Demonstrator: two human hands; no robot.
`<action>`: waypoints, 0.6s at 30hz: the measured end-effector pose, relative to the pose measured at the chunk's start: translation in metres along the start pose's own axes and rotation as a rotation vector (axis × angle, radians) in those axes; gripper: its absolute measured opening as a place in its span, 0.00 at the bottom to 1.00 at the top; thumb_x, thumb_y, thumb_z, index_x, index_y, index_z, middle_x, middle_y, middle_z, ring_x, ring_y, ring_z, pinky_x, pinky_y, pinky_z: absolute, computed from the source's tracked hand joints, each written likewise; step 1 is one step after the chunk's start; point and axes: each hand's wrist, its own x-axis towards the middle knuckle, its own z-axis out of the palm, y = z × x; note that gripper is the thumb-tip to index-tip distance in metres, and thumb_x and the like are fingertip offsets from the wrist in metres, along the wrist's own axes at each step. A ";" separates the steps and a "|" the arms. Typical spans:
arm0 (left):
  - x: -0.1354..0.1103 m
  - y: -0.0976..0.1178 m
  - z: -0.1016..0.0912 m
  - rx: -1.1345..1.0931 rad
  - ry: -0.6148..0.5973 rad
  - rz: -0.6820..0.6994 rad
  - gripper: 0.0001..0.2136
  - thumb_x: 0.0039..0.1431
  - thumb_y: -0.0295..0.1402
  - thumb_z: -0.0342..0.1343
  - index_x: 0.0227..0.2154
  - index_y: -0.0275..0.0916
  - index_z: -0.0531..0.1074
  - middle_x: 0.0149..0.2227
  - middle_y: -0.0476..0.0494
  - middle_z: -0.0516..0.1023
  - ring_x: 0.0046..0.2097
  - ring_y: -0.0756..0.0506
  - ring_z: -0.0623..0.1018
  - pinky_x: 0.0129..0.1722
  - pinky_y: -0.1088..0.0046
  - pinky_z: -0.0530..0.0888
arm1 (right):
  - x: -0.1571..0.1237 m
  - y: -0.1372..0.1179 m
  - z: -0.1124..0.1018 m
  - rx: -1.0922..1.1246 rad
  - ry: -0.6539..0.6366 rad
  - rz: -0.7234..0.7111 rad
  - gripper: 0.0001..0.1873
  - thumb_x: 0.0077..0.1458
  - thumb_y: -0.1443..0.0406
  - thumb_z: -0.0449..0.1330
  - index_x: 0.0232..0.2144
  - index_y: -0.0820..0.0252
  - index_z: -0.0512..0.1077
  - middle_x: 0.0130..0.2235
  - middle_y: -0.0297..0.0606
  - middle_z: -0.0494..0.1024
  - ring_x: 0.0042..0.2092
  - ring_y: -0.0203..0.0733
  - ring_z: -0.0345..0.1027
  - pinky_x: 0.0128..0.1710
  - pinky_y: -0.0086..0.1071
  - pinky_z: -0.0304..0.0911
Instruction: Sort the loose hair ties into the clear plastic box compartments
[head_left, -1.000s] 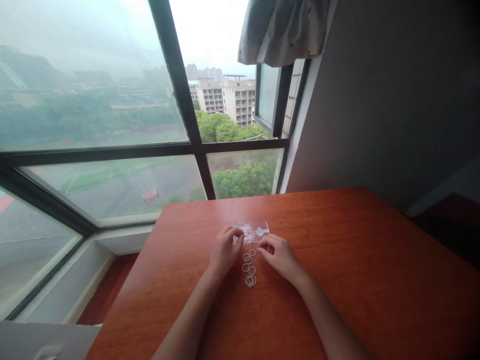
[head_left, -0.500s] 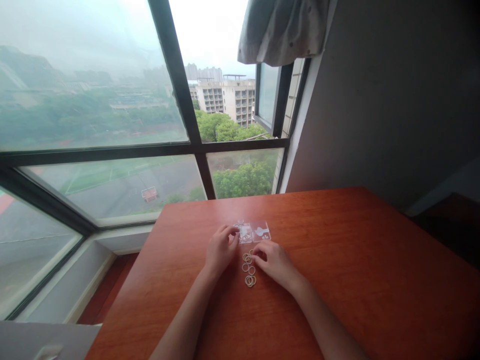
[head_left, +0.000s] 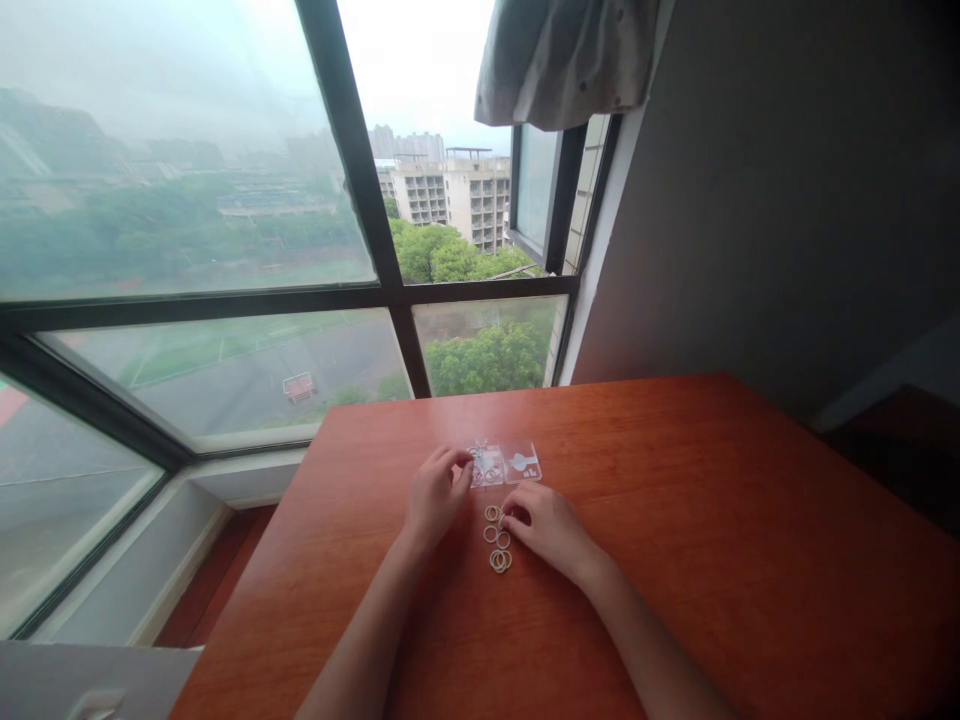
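A small clear plastic case [head_left: 514, 463] lies on the reddish wooden table [head_left: 675, 500], with several pale rubber bands [head_left: 496, 545] loose on the table just in front of it. My left hand [head_left: 433, 495] rests at the case's left end with fingers curled in a pinch near a band there. My right hand [head_left: 546, 525] lies to the right of the loose bands, fingertips bent down onto the uppermost ones; whether it holds one is too small to tell.
A large window with dark frames [head_left: 360, 200] stands behind the table's far and left edges. A grey wall [head_left: 787, 200] runs along the right, and a grey curtain [head_left: 562, 60] hangs at the top. The table's left edge drops to a white sill [head_left: 187, 520].
My right hand has slid left and nearer, from beside the case down onto the loose bands. My left hand has drawn slightly left and back at the case's end.
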 end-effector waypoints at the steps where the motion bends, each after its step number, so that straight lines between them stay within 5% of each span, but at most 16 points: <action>1: 0.000 0.000 0.000 -0.004 -0.004 0.004 0.07 0.60 0.32 0.50 0.33 0.39 0.72 0.32 0.48 0.71 0.29 0.51 0.69 0.30 0.75 0.65 | 0.000 0.000 0.000 0.002 0.003 -0.008 0.03 0.51 0.69 0.63 0.29 0.57 0.74 0.33 0.33 0.76 0.35 0.38 0.69 0.37 0.28 0.60; 11: -0.008 0.022 0.005 -0.148 -0.283 0.195 0.07 0.60 0.32 0.52 0.33 0.39 0.74 0.32 0.46 0.73 0.29 0.51 0.68 0.30 0.77 0.65 | 0.006 0.005 -0.004 0.161 0.266 -0.056 0.07 0.55 0.64 0.61 0.27 0.58 0.73 0.28 0.35 0.74 0.29 0.37 0.65 0.30 0.29 0.59; 18: -0.007 0.022 0.007 -0.144 -0.256 0.191 0.06 0.60 0.31 0.52 0.31 0.38 0.73 0.30 0.48 0.71 0.28 0.52 0.67 0.28 0.78 0.64 | 0.006 0.004 -0.007 0.189 0.318 -0.059 0.07 0.56 0.63 0.60 0.26 0.58 0.72 0.28 0.34 0.74 0.28 0.37 0.64 0.29 0.28 0.59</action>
